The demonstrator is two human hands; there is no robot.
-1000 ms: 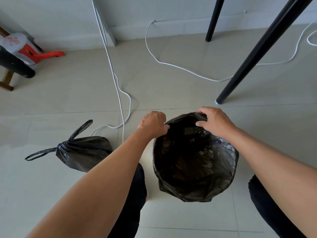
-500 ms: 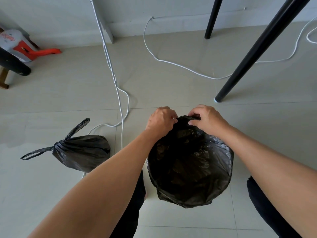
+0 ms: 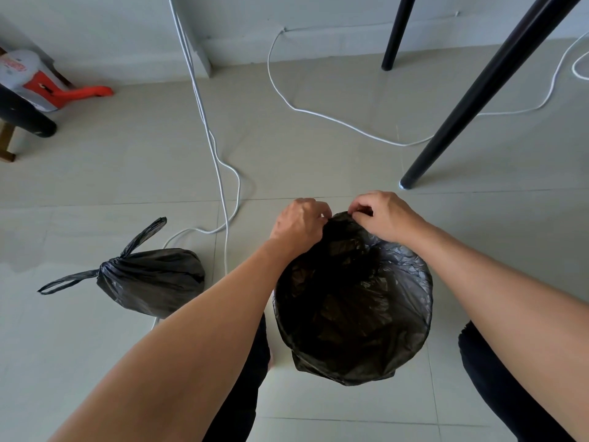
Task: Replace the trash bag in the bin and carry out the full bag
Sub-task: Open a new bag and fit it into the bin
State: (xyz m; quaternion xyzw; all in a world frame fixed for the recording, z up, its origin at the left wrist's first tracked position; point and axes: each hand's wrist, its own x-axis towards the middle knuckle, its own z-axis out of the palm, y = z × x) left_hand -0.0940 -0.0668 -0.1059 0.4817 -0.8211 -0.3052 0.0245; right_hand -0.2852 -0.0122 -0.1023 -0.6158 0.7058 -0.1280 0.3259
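Mid-frame, the left hand (image 3: 299, 223) and right hand (image 3: 387, 218) are pinching, close together, the far rim of the likely light, soft bag (image 3: 404, 275).

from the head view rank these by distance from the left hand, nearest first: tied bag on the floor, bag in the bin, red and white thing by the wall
1. the bag in the bin: right at the left hand, which pinches its far rim.
2. the tied bag: on the floor, left of the bin.
3. the red and white thing: far left, against the wall.
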